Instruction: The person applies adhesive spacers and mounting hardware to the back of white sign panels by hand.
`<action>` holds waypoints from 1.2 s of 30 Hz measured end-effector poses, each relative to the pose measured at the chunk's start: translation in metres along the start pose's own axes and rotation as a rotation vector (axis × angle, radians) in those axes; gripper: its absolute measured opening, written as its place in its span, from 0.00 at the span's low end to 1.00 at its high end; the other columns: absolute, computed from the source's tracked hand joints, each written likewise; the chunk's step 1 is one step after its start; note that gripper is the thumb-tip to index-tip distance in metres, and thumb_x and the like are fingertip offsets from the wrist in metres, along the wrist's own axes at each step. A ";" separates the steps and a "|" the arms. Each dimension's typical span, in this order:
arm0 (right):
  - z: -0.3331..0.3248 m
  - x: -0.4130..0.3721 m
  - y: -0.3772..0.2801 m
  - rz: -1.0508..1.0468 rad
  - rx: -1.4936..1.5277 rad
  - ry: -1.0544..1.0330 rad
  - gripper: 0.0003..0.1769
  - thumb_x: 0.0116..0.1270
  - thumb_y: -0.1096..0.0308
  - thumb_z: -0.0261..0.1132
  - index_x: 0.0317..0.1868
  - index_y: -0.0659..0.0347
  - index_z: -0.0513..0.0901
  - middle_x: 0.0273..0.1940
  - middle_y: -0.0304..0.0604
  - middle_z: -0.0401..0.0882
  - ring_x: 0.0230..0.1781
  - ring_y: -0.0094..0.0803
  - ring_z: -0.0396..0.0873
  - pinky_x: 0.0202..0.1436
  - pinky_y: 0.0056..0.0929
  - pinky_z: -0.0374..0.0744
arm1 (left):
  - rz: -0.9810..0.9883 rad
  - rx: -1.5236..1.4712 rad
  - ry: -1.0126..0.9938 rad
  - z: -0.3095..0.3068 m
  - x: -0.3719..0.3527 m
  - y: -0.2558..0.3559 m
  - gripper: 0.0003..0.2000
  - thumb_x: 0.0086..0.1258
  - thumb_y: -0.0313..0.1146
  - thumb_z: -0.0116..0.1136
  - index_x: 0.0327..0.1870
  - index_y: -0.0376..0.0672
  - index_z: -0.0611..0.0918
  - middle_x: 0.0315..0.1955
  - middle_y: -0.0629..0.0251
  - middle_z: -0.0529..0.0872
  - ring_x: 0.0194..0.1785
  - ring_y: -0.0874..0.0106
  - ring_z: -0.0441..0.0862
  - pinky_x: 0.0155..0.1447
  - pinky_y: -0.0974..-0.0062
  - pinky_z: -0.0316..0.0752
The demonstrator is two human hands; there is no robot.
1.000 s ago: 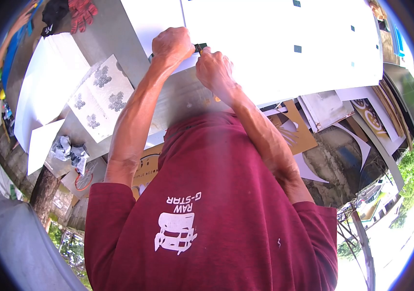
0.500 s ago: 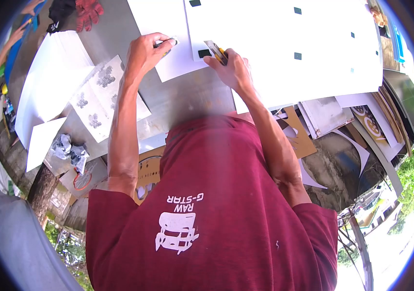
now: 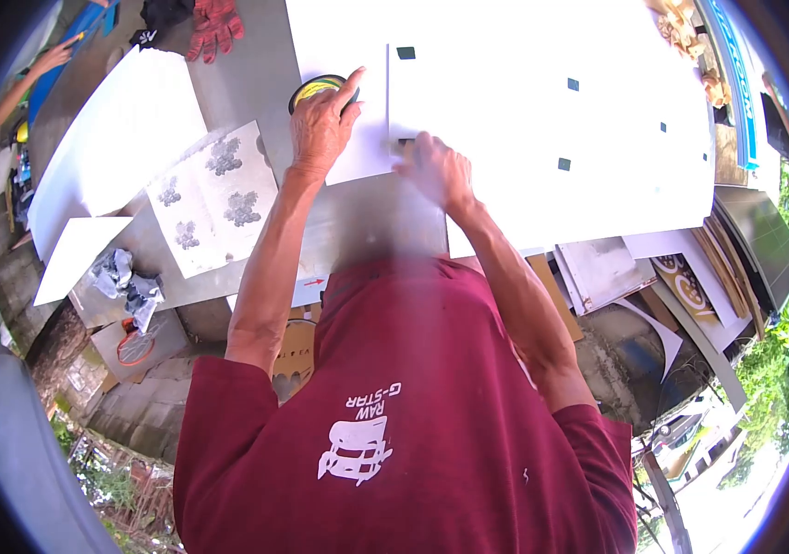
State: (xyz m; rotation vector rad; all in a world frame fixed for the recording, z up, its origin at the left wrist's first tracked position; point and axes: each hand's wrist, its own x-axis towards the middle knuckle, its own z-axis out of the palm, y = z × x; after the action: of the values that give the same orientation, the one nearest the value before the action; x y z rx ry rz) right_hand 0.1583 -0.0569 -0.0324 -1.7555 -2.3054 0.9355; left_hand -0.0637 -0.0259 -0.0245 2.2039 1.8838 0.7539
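My left hand [image 3: 319, 134] is closed on a round black roll [image 3: 317, 88] with a yellow-green label, which looks like tape. Its index finger and thumb stick out to the right. Below lies a white sheet [image 3: 358, 164], bordered by a larger white board [image 3: 505, 185] with dark square patches. At the board's left edge, beside one dark patch [image 3: 406, 141], my right hand [image 3: 441, 171] has its fingers curled and smeared by motion. The utility knife it held half a second ago is hidden or blurred here.
Left of my arms lie a sheet printed with grey tree shapes [image 3: 239, 208], large white sheets [image 3: 108, 148], crumpled paper [image 3: 127, 284] and a red glove [image 3: 214, 30]. Panels and offcuts [image 3: 598, 272] lean low on the right. Another person's arm [image 3: 30, 78] shows at the upper left.
My left hand has turned, and the roll's labelled face now shows. My right hand has moved slightly lower in view and blurred. The whole view has shifted, with the board sitting lower.
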 end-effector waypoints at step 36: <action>-0.282 -0.135 0.502 0.820 -0.188 0.707 0.29 0.72 0.53 0.62 0.66 0.63 0.74 0.68 0.57 0.66 0.69 0.51 0.66 0.69 0.52 0.71 | -0.767 -0.004 0.147 0.073 -0.073 0.097 0.20 0.66 0.37 0.67 0.58 0.40 0.84 0.46 0.55 0.88 0.47 0.61 0.86 0.54 0.63 0.80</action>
State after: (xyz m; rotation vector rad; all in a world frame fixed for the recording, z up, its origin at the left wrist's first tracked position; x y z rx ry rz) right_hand 0.7460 0.0114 -0.0281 -2.6044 -1.2582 0.0563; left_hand 0.0497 -0.0999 -0.0668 1.2460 2.5132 0.7575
